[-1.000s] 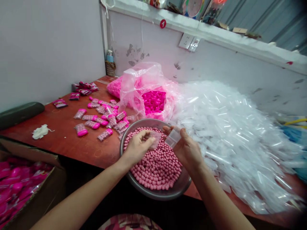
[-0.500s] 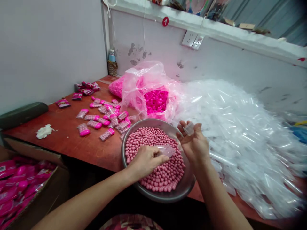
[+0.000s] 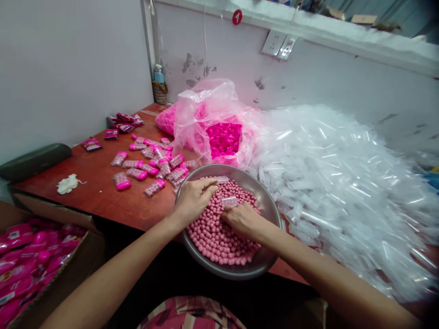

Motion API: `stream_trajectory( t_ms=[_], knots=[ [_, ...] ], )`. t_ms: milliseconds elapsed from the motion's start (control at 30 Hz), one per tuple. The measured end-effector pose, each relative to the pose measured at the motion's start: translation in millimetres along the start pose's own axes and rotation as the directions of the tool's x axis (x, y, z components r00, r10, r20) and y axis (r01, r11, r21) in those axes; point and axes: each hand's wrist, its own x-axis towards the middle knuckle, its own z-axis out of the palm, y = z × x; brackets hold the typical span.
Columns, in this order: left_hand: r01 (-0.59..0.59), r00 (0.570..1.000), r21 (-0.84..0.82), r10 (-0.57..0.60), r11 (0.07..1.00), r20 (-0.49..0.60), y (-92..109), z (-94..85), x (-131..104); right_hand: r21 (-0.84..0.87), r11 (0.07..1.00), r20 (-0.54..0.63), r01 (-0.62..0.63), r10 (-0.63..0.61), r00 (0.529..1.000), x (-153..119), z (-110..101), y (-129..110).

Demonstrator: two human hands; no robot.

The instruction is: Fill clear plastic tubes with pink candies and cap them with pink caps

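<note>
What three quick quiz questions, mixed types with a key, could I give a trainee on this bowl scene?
1. True or false: the pink-capped packs lie to the left of the bowl.

2. The left hand and the right hand are both over the:
a) cardboard box
b) bowl
c) open plastic bag

3. Short answer: what holds the bottle in the far corner?

Key: 1. True. 2. b. 3. A small woven basket.
</note>
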Motion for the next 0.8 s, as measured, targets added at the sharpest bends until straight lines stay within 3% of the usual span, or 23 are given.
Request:
stream_trajectory(
  t_ms=[133,200,233,300,333,400,533,667,800],
  knots=[
    [0.046,0.994,-0.072,-0.053,0.996,-0.092,-2.9,-6.0,-10.3,0.197,0.975,-0.007,0.100,-0.100,0.995,14.1,4.2,-4.7],
    [0.072,0.992,-0.127,-0.085,0.989,-0.096,-4.2,-8.2,-15.2,0.454,0.885,-0.053,0.104,-0.089,0.995,10.0,2.3,-2.8],
    [0.092,0.991,-0.157,-0.105,0.983,-0.079,-4.4,-8.5,-17.6,0.632,0.768,-0.075,0.102,-0.070,0.995,6.5,1.1,-1.5],
    [0.142,0.989,-0.209,-0.149,0.968,-0.018,-3.4,-7.2,-21.8,0.913,0.395,-0.099,0.098,-0.017,0.995,-0.9,-0.8,0.2],
    [0.164,0.986,-0.226,-0.163,0.960,0.021,-2.2,-5.7,-23.4,0.970,0.222,-0.107,0.102,0.008,0.994,-3.8,-1.2,-0.1],
    [0.173,0.982,-0.257,-0.148,0.951,0.115,1.1,-1.6,-25.3,0.989,0.057,-0.138,0.135,0.062,0.988,-7.1,-1.4,-2.8],
    [0.145,0.976,-0.354,-0.074,0.924,0.205,6.4,6.9,-25.4,0.980,0.021,-0.200,0.199,0.183,0.963,-7.7,-1.5,-12.0],
    [0.191,0.970,-0.426,-0.102,0.884,0.222,4.1,11.7,-24.3,0.979,0.093,-0.196,0.180,0.210,0.958,-9.8,-2.1,-12.3],
    [0.312,0.941,-0.539,-0.177,0.782,0.288,-0.2,13.8,-23.2,0.961,0.199,-0.234,0.194,0.202,0.951,-18.1,-2.9,-5.5]
  ],
)
